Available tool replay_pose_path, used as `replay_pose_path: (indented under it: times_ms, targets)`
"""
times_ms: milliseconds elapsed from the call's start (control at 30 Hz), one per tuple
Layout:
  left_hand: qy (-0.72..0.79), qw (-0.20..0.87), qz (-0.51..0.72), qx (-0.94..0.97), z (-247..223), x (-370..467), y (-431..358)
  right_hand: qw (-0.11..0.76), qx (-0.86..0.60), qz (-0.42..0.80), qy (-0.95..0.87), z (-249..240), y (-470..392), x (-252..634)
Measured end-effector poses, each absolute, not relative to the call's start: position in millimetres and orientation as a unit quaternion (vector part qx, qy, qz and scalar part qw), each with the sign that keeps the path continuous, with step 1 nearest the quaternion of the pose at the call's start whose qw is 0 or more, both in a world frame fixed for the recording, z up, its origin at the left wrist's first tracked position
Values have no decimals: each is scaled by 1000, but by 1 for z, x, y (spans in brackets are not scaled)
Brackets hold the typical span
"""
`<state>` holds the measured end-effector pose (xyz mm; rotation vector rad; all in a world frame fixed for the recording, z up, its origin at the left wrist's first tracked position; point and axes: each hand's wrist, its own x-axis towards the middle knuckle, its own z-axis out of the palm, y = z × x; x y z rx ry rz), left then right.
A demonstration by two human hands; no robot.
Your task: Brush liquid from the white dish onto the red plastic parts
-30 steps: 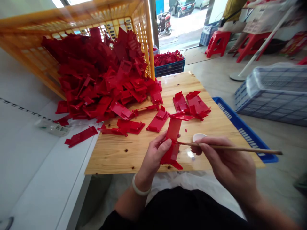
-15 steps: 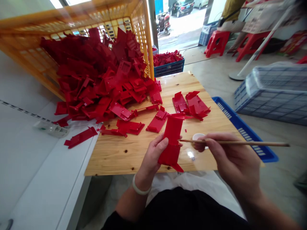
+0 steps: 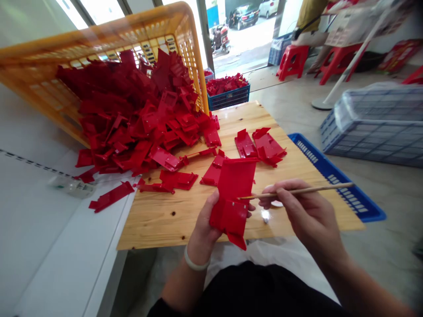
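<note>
My left hand (image 3: pixel 204 222) is closed around a red plastic part (image 3: pixel 235 178), a bent panel with upturned flaps at its ends, tilted up above the wooden board. In my right hand (image 3: pixel 309 213) a thin wooden brush (image 3: pixel 319 188) is pinched like a pen. The brush's tip lies at the middle of the red part, near two small pale spots on it. Behind the right fingers, a small white cup (image 3: pixel 276 204) is mostly hidden. Several more red parts (image 3: pixel 269 145) lie on the board beyond my hands.
A tipped yellow crate (image 3: pixel 198 66) spills a heap of red parts (image 3: pixel 132 127) onto the wooden board (image 3: pixel 158 229). Blue baskets (image 3: pixel 360 204) stand right of the board and behind it. A person sits at the back right near red stools (image 3: pixel 292 61).
The red part has turned so its face shows more broadly towards me. My right hand has moved left and the brush tip now reaches over the part's middle.
</note>
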<state>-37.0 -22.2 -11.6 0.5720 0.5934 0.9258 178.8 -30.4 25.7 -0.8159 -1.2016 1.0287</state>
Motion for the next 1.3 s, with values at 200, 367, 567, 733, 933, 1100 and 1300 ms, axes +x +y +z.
replay_pose_path:
  times_ms: [200, 367, 567, 733, 933, 1100, 1300]
  targets:
    - [312, 802, 442, 252, -7, -35, -24, 639, -362, 440, -517, 28, -30, 179]
    - [305, 812, 428, 253, -4, -31, -21, 631, -358, 444, -527, 27, -30, 179]
    - [311, 805, 429, 266, -1, -31, -16, 635, -372, 438, -516, 29, -30, 179]
    - [308, 812, 418, 266, -3, -31, -15, 627, -368, 445, -523, 24, -29, 180]
    - [325, 806, 430, 245, -6, -27, -12, 665, -386, 403, -495, 19, -26, 186]
    - [446, 679, 486, 322, -11, -3, 54, 731, -400, 383, -400, 9, -19, 204]
    - [548, 535, 452, 457, 3, 28, 181, 743, -421, 372, -364, -3, -28, 230]
